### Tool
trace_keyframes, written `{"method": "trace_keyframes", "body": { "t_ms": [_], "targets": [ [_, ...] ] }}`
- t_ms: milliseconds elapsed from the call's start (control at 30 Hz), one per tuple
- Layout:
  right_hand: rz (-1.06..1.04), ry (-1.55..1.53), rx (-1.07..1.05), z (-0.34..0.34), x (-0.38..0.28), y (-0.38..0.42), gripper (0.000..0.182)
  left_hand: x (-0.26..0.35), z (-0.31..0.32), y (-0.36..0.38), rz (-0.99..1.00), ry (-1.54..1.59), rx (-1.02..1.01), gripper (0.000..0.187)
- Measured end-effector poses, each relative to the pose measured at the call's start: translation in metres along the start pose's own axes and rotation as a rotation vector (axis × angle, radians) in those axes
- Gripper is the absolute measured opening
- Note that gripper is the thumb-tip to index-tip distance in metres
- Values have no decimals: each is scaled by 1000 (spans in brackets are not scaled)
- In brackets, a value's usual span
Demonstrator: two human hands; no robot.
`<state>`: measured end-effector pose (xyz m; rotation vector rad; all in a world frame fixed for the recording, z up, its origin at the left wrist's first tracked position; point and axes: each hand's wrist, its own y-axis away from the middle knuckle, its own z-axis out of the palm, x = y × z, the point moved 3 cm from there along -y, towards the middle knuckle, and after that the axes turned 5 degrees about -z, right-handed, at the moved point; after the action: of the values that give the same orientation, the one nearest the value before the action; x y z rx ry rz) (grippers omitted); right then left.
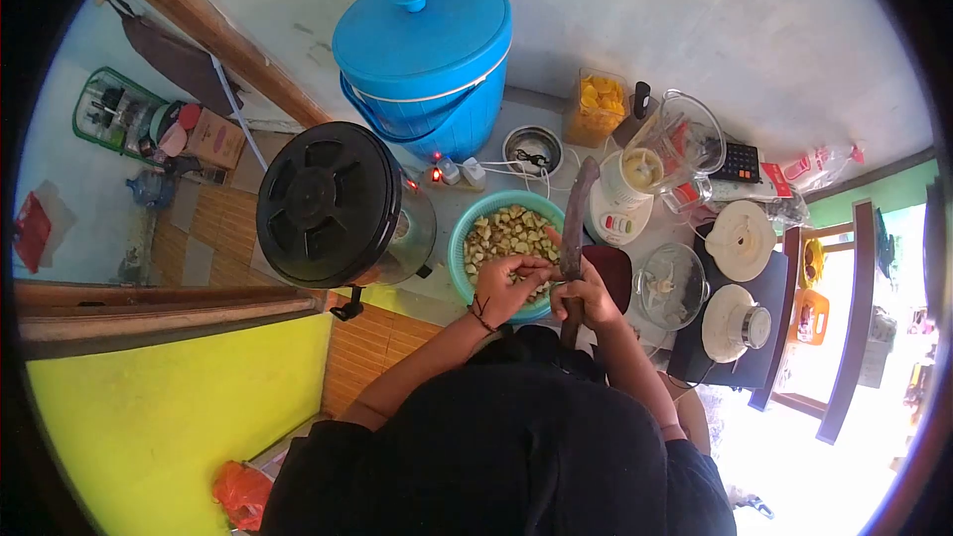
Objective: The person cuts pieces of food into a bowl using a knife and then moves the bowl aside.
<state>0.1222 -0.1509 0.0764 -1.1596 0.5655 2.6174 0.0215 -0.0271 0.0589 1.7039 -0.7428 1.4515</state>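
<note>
My right hand [588,300] is wrapped round a large knife [580,201], its long dark blade pointing away from me. Beside it, my left hand [509,285] has its fingers pinched together close to the knife; what sits between them is too small to make out. Both hands are over the near edge of a teal basin [459,256]. Chopped pale pieces with brownish-green skin [508,235] fill the basin.
A black-lidded clear dispenser [333,203] stands left of the basin, with a blue lidded bucket [425,60] behind. To the right are a white blender base [620,218], a clear jug [690,139], a clear bowl [672,286] and a metal bowl [533,149].
</note>
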Motion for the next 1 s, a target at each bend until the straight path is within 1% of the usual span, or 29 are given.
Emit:
{"method": "trace_keyframes", "body": {
  "t_ms": [100, 167, 200, 267, 367, 400, 467, 500, 567, 600, 700, 767, 900, 1000],
  "targets": [
    [27, 21, 7, 0, 7, 0, 80, -5, -3, 3, -40, 61, -60, 17],
    [12, 19, 4, 2, 7, 2, 70, -18, -5, 3, -77, 133, -112, 17],
    [4, 19, 3, 2, 7, 3, 66, -23, -5, 4, -63, 157, -108, 18],
    [58, 54, 5, -6, 12, 4, 54, -31, -6, 4, -34, 205, -101, 20],
    [91, 124, 37, -5, 9, 5, 40, -38, -17, 3, -62, 47, -31, 18],
    [92, 150, 53, -4, 7, 6, 36, -37, -21, 2, -33, -52, 32, 17],
    [93, 188, -25, -18, 20, 6, 34, -36, -29, -3, 26, -248, 158, 18],
    [93, 208, -64, -23, 24, 6, 33, -43, -32, -6, 17, -277, 170, 18],
    [50, 175, -32, -17, 19, 6, 31, -61, -39, -13, 0, -335, 195, 19],
    [28, 157, -17, -13, 17, 6, 29, -62, -42, -15, 2, -380, 171, 20],
    [-19, 108, 119, -7, 19, 4, 25, -64, -46, -19, 11, -525, 76, 24],
    [28, 154, 149, -2, 13, 5, 21, -65, -45, -20, 17, -631, -13, 29],
    [94, 302, 135, -4, 10, 6, 19, -75, -41, -20, 45, -662, -79, 31],
    [76, 215, 165, 1, 12, 7, 17, -79, -39, -19, 21, -677, -83, 32]
  ]
}}
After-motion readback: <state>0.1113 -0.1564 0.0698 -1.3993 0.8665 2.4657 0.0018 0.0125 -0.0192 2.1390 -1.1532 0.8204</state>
